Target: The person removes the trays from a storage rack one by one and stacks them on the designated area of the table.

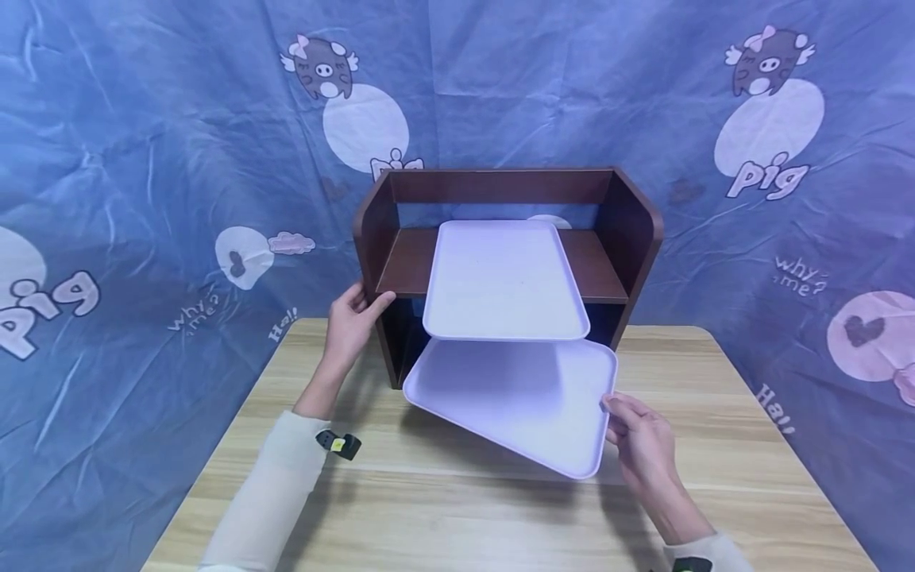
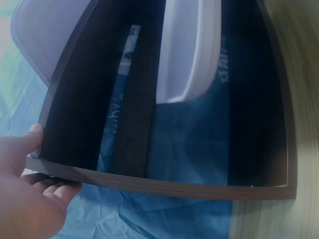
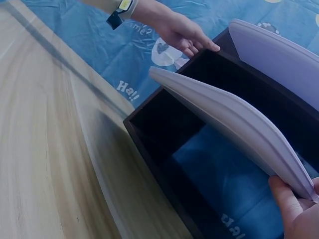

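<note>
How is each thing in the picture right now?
Brown shelf: standing upright on the table
Upper tray: face up, front sticking out
Lower tray: tilted, raised off the table
Left hand's grip: holding the shelf's left side
Right hand's grip: pinching the lower tray's edge
Blue cloth: hanging, wrinkled

The blue cloth (image 1: 500, 103) reads "pig" (image 1: 768, 176), "why me?" (image 1: 800, 276) and a word beginning "Ha" (image 1: 775, 408).
</note>
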### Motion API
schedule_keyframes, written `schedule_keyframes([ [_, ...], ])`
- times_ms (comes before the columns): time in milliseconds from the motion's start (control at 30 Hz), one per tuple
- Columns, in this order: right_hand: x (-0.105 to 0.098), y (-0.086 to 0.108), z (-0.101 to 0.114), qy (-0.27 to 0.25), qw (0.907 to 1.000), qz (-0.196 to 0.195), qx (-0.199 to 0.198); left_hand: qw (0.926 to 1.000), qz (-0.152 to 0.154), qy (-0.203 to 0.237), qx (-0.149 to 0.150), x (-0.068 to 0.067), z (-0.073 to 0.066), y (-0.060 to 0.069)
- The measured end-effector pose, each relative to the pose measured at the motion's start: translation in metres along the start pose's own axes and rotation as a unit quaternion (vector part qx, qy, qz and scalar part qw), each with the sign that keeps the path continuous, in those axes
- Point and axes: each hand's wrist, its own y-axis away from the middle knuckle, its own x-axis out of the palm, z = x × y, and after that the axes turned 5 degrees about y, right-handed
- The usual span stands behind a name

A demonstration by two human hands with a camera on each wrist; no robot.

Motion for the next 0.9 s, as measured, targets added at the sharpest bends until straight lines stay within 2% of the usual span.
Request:
schedule_keyframes([
  [567, -0.011, 0.002, 0.009, 0.000, 0.9992, 0.039, 0.006, 0.9999, -0.005, -0.006, 0.008, -0.001, 0.000, -0.003],
  [900, -0.019, 0.005, 0.010, 0.034, 0.9983, 0.047, 0.009, 1.0000, -0.004, 0.001, 0.006, 0.000, 0.002, -0.001],
])
